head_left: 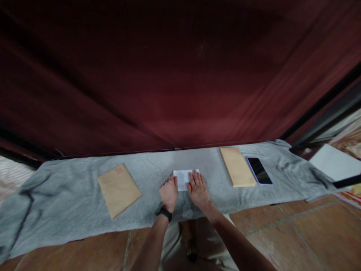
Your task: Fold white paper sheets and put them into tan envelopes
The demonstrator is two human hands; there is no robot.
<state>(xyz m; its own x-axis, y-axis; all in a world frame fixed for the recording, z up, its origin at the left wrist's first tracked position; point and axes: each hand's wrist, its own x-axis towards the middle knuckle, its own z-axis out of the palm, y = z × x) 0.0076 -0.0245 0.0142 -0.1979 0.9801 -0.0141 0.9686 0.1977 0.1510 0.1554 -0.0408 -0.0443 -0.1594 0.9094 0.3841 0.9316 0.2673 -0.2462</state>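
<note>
A small folded white paper (pixel 184 177) lies on a grey cloth (pixel 70 210) spread over the floor. My left hand (pixel 168 192), with a black watch on its wrist, rests at the paper's left edge with its fingers curled against it. My right hand (pixel 199 188) lies flat with fingers stretched out, pressing on the paper's right part.
A brown envelope (pixel 119 189) lies on the cloth to the left. A stack of brown envelopes (pixel 237 166) and a dark phone (pixel 259 171) lie to the right. A dark red curtain (pixel 175 75) hangs behind. White sheets (pixel 334 162) sit at far right. Tiled floor (pixel 310 233) is in front.
</note>
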